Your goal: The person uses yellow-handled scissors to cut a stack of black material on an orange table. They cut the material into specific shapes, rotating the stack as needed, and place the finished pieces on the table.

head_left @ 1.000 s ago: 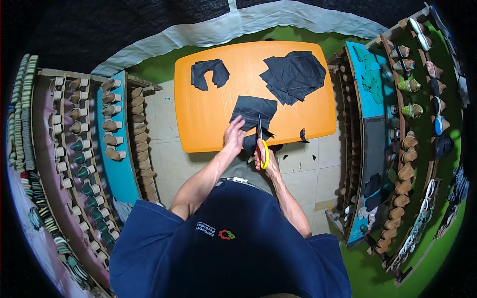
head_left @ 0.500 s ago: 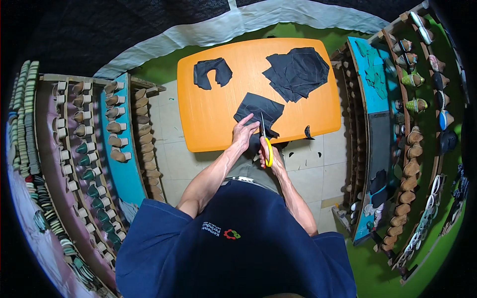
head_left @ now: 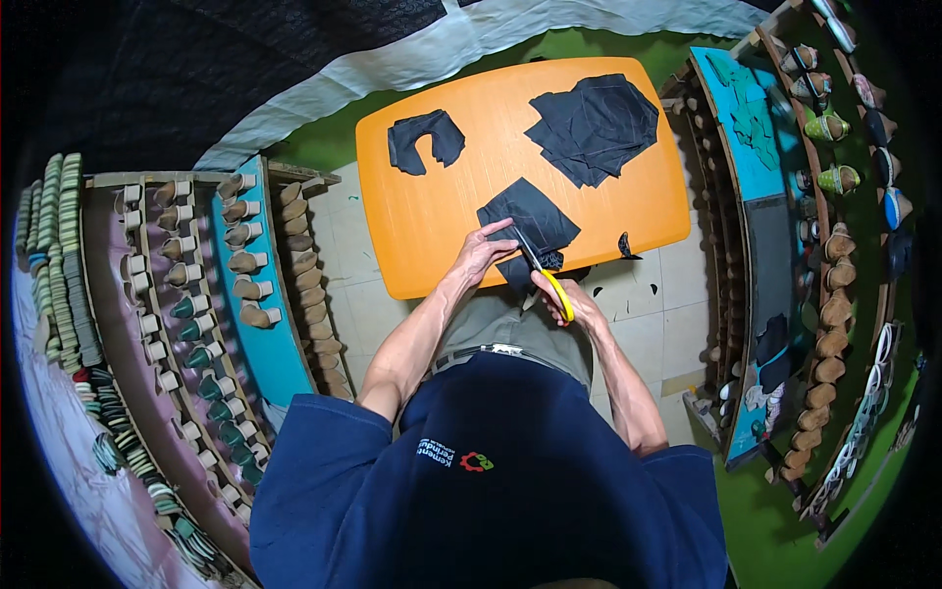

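Observation:
A dark fabric piece (head_left: 535, 211) lies at the near edge of the orange table (head_left: 442, 187), its lower part hanging toward my lap. My left hand (head_left: 478, 253) pinches its left edge, fingers on the cloth beside the blades. Yellow-handled scissors (head_left: 555, 290) are gripped in my right hand (head_left: 579, 302), their blades pointing up and left into the fabric. The blades look nearly closed. A stack of dark cut pieces (head_left: 597, 128) is at the far right, and a dark horseshoe-shaped piece (head_left: 428, 137) at the far left.
A small dark scrap (head_left: 626, 245) sits at the table's near right edge, with more scraps on the tiled floor (head_left: 638, 304). Racks of shoe lasts (head_left: 250, 260) stand to the left, with further lasts (head_left: 832, 309) and shoes on the right shelves. A dark curtain hangs behind.
The fabric has turned clockwise, and the scissors now tilt more to the left. My right hand has shifted right. The whole view has moved slightly.

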`<act>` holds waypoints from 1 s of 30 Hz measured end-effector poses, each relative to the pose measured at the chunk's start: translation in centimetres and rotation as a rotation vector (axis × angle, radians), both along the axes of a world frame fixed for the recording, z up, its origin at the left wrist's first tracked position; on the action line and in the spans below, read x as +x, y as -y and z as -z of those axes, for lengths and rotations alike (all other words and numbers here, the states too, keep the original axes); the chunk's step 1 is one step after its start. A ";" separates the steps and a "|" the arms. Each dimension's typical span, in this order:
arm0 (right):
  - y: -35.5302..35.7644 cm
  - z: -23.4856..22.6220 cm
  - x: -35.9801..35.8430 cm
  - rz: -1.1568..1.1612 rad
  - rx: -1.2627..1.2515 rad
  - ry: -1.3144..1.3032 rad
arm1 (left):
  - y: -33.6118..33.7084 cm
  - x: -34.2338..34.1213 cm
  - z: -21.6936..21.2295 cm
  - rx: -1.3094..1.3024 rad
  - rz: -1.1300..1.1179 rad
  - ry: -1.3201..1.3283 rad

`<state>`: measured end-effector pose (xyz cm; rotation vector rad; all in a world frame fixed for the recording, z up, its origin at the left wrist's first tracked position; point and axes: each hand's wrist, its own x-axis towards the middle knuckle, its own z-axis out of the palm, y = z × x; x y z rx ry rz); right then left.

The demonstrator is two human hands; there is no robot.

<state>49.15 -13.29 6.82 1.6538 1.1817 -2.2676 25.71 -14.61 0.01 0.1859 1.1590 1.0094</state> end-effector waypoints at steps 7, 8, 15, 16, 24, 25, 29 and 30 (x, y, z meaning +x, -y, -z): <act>-1.1 -0.7 0.6 -0.099 0.068 0.042 | -0.1 -0.3 -0.2 0.004 0.032 0.026; -1.1 -0.8 0.6 -0.093 0.073 0.043 | -0.1 -0.3 -0.2 0.005 0.031 0.029; -1.2 -1.5 0.8 -0.104 0.122 0.076 | -0.2 -0.3 -0.3 0.022 0.035 0.026; -1.1 -1.3 1.0 -0.101 0.118 0.073 | -0.3 -0.4 -0.5 0.026 0.041 0.022; -0.8 -0.3 1.3 -0.077 0.105 0.018 | -0.7 -0.8 -0.7 0.009 0.048 0.035; -0.7 0.0 1.2 -0.068 0.090 0.003 | -0.7 -0.8 -0.9 0.016 0.053 0.046; -0.7 1.3 0.8 -0.082 0.059 -0.014 | -0.5 -0.5 -0.8 0.011 0.081 0.058; -0.7 1.7 0.7 -0.089 0.054 -0.013 | -0.4 -0.4 -0.7 0.010 0.088 0.060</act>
